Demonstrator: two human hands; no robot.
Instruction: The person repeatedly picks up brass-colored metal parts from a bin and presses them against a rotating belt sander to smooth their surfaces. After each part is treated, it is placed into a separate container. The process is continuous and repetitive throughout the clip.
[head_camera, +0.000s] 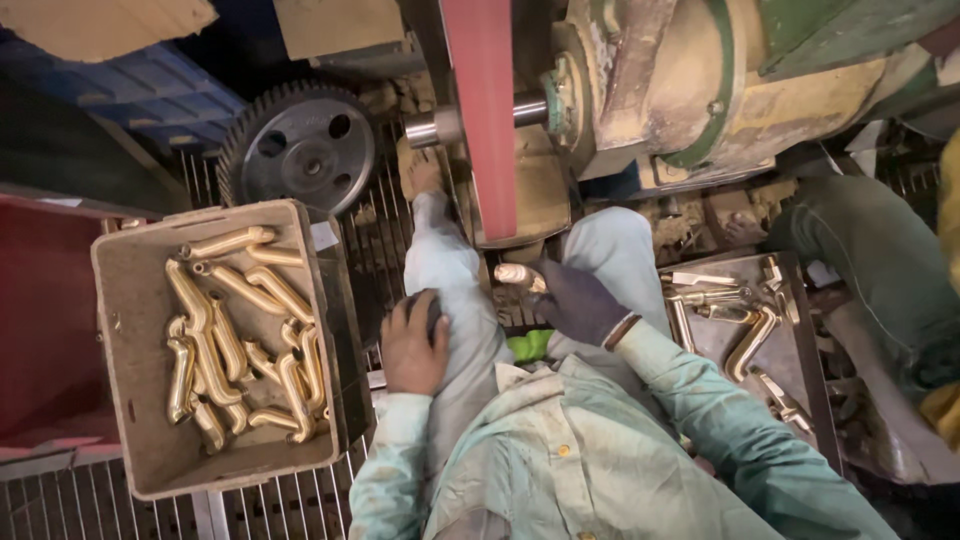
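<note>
Golden brass fittings (235, 335), grey crate (130, 300), red sanding belt (485, 110).

A short brass piece (518, 275), dull gold and seemingly tubular, lies nearly level, pinched at its right end between dark-gloved fingertips (548, 282).

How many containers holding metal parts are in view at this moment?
2. A grey crate of brass-coloured curved pieces sits beside the left hand; a metal tray of mixed parts lies beyond the gloved right hand, partly hidden by the sleeve.

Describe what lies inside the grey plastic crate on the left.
The grey plastic crate holds curved brass spouts piled loosely; the crate floor beneath the pile is hidden.
</note>
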